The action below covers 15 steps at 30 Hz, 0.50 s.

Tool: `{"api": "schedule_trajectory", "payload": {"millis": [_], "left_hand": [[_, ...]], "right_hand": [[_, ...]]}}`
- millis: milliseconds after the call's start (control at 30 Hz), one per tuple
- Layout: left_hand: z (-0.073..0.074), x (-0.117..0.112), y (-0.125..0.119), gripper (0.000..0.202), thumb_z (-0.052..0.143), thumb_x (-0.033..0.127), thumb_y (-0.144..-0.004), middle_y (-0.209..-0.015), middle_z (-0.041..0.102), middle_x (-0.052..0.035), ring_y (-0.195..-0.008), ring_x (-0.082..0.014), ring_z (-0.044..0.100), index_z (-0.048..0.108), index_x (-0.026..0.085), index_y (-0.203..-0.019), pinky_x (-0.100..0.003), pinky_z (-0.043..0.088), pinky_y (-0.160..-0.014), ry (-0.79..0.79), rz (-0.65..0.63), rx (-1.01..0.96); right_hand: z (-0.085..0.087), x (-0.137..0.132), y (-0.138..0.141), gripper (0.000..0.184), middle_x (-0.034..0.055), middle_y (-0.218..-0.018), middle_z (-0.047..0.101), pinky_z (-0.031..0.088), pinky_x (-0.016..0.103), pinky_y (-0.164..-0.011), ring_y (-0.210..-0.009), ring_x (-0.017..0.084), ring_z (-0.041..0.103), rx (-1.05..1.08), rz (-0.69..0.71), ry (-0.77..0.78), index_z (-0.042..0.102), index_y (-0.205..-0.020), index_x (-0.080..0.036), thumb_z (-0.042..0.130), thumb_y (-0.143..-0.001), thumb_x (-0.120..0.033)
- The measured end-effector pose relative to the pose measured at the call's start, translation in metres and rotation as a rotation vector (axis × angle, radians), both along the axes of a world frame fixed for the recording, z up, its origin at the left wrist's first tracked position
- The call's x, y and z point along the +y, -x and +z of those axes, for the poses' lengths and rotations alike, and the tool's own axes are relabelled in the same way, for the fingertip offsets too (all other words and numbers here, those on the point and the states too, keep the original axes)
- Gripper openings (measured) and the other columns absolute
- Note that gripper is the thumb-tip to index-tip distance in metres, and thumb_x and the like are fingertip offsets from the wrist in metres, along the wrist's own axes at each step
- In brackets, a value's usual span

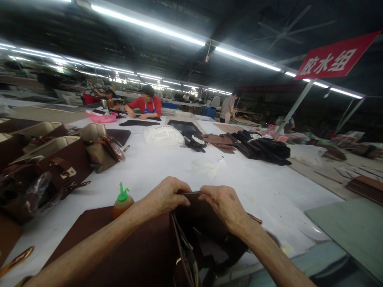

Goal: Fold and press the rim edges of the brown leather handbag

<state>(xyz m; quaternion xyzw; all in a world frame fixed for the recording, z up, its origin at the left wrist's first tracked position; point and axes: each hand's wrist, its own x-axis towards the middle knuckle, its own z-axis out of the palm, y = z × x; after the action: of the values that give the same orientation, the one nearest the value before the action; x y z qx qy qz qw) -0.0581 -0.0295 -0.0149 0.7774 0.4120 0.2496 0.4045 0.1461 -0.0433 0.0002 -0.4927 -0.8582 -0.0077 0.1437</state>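
A dark brown leather handbag (209, 223) is close in front of me, its open side partly in shadow. My left hand (169, 195) pinches the top edge of the bag between thumb and fingers. Just to the right, my right hand (223, 203) grips the same edge, the fingertips of both hands only a little apart. Under my left forearm lies a flat dark brown leather panel (86, 235). Beyond that forearm stands a glue bottle (122, 203) with a green nozzle cap and amber liquid, its lower part hidden.
Several brown handbags (66, 159) crowd the left side. Farther back on the white table (161, 167) are a white plastic bag (163, 135), black pieces (260, 147) and a pink basket (103, 116). A co-worker in a red top (145, 105) sits across. A grey-green board (353, 227) lies right.
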Motion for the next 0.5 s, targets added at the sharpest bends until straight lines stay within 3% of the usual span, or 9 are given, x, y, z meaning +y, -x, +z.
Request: {"api": "schedule_trajectory", "payload": {"millis": [200,367,500], "left_hand": [[0.0001,-0.0044,-0.0049,0.018,0.051,0.026,-0.075,-0.054,0.039,0.0037,-0.054,-0.0077,0.033,0.054,0.014,-0.063,-0.022,0.023,-0.05,-0.074,0.022,-0.01],[0.0053,-0.0088,-0.0073,0.018,0.048,0.023,-0.077,-0.054,0.04,0.0036,-0.055,-0.0079,0.036,0.055,0.015,-0.063,-0.022,0.024,-0.053,-0.214,0.061,0.095],[0.0061,-0.0091,-0.0077,0.02,0.048,0.024,-0.079,-0.054,0.041,0.0039,-0.056,-0.0077,0.037,0.053,0.015,-0.062,-0.022,0.025,-0.055,-0.26,0.073,0.129]], "right_hand": [[-0.0008,-0.0068,0.0027,0.017,-0.0032,-0.077,0.064,0.03,0.026,-0.061,-0.07,0.014,0.058,-0.058,0.052,-0.034,0.054,-0.105,-0.026,0.043,-0.092,-0.028],[0.0013,-0.008,0.0061,0.016,-0.0025,-0.077,0.063,0.027,0.029,-0.06,-0.067,0.015,0.057,-0.189,0.041,-0.073,0.053,-0.094,-0.024,0.04,-0.093,-0.033],[0.0006,-0.0051,0.0055,0.025,-0.0031,-0.074,0.06,0.026,0.028,-0.06,-0.065,0.013,0.054,-0.187,0.05,-0.073,0.051,-0.084,-0.022,0.033,-0.096,-0.035]]}}
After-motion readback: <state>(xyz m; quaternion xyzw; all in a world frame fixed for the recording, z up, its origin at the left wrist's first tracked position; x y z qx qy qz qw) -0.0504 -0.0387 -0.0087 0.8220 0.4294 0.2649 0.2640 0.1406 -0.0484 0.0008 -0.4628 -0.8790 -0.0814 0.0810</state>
